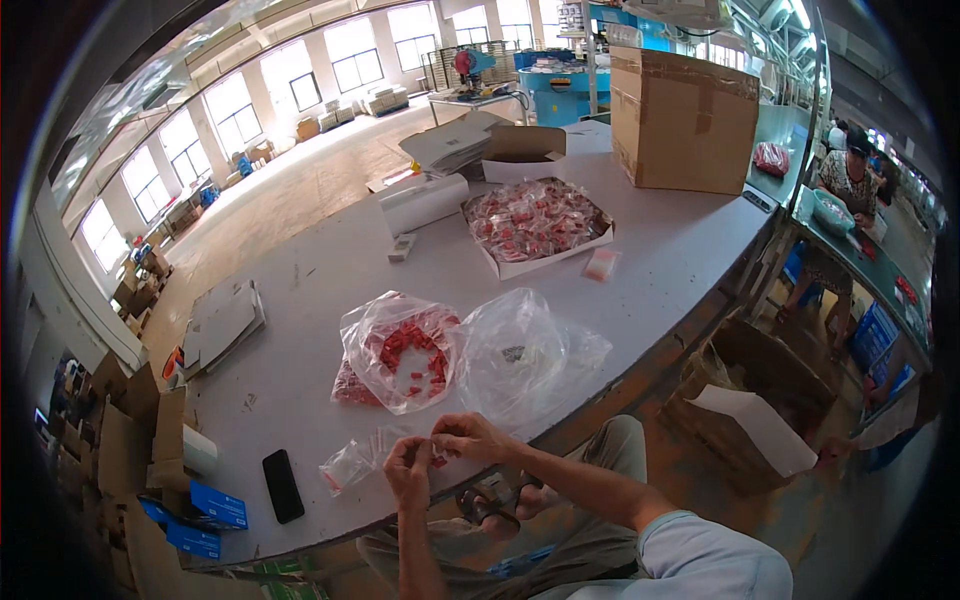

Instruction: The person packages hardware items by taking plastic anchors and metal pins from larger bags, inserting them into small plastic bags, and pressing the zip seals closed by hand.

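Note:
Near the table's front edge, my left hand (408, 472) and my right hand (472, 438) meet with fingers pinched together. Between them shows a small red item (438, 461), mostly covered by the fingers; whether it sits inside a clear bag I cannot tell. Left of my hands lie small clear zip bags (347, 467), flat on the table. Just beyond them, a large clear bag (352, 345) lies open, with several small red pieces (415, 352) inside. To its right rests a crumpled clear plastic bag (512, 350) with small pale contents.
A shallow white box (540, 262) of filled red packets stands farther back, beside one loose packet (601, 264). A large carton (684, 120) is at the back right. A black phone (283, 486) and blue boxes (205, 520) lie front left. An open carton (750, 410) stands right on the floor.

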`<action>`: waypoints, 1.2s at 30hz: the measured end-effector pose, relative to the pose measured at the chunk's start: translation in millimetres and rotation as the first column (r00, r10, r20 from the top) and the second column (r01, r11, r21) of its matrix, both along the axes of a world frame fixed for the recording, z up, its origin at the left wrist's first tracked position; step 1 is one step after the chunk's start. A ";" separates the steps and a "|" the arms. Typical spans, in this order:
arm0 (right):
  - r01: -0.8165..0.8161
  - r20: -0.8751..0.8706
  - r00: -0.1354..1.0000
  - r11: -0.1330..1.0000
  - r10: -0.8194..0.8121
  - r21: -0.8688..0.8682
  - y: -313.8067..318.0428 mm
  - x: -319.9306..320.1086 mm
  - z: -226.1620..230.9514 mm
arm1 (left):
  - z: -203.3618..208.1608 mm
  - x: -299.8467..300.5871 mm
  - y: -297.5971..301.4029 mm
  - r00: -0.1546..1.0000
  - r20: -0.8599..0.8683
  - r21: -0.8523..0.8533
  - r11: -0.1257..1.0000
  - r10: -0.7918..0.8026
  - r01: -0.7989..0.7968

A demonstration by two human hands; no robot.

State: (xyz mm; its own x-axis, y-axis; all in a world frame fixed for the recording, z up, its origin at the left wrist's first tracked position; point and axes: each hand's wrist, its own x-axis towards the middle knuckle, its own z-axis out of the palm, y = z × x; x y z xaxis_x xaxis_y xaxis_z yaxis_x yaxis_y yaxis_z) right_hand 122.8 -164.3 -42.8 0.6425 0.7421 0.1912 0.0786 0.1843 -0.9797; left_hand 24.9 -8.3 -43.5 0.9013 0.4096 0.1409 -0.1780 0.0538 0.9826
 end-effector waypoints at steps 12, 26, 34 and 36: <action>0.054 0.148 0.988 0.998 -0.049 -0.032 -0.7 -5.3 0.5 | 6.8 -5.7 -3.8 0.993 -0.117 -0.005 0.999 0.031 -0.031; 0.046 0.100 0.994 0.998 -0.042 -0.036 3.2 -2.4 -7.8 | 6.5 -7.2 -6.7 0.998 -0.052 -0.038 0.998 0.045 -0.047; 0.114 -0.055 0.992 0.993 -0.115 -0.018 4.1 -0.8 -8.7 | -3.7 -4.5 4.3 0.994 -0.036 0.016 0.995 0.103 -0.102; 0.112 -0.019 0.993 0.993 -0.113 -0.042 5.8 -1.8 -4.8 | -9.7 -5.8 9.5 0.992 -0.019 0.013 0.993 0.122 -0.121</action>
